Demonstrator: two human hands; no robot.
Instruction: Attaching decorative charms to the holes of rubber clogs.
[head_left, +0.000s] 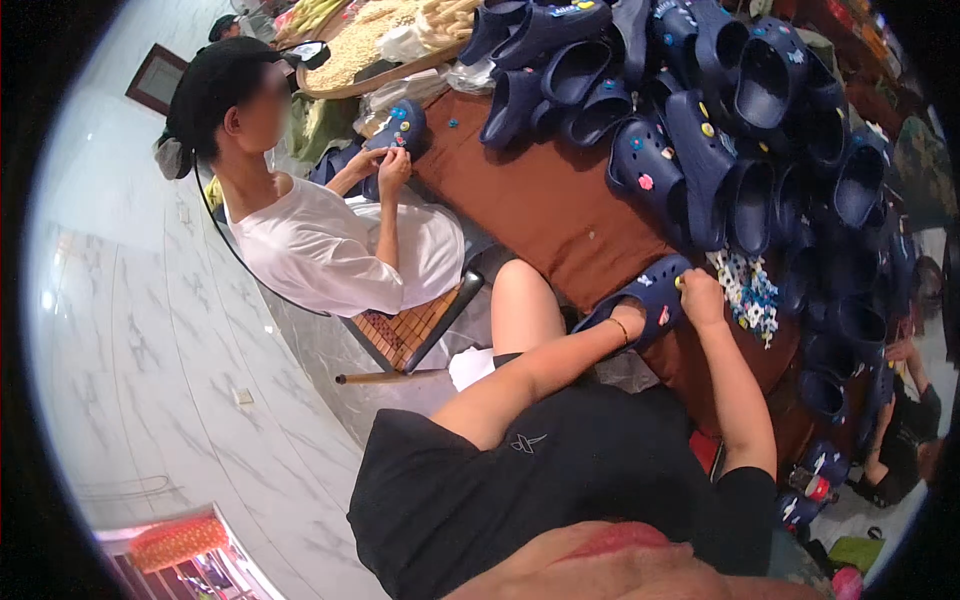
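Observation:
A navy blue foam clog (655,285) with small coloured charms on it lies at the edge of the brown-covered table (560,215). My left hand (628,320) grips its near side from below, with a thin bracelet at the wrist. My right hand (700,297) is closed on the far end of the clog, fingertips pressed by a yellow charm. A heap of small white, blue and yellow charms (748,292) sits on the table just beyond my right hand.
A large pile of navy clogs (720,110) covers the far part of the table. A seated person in a white shirt and black cap (320,240) holds another clog (400,128) with both hands. A flat basket of grain (360,50) lies behind.

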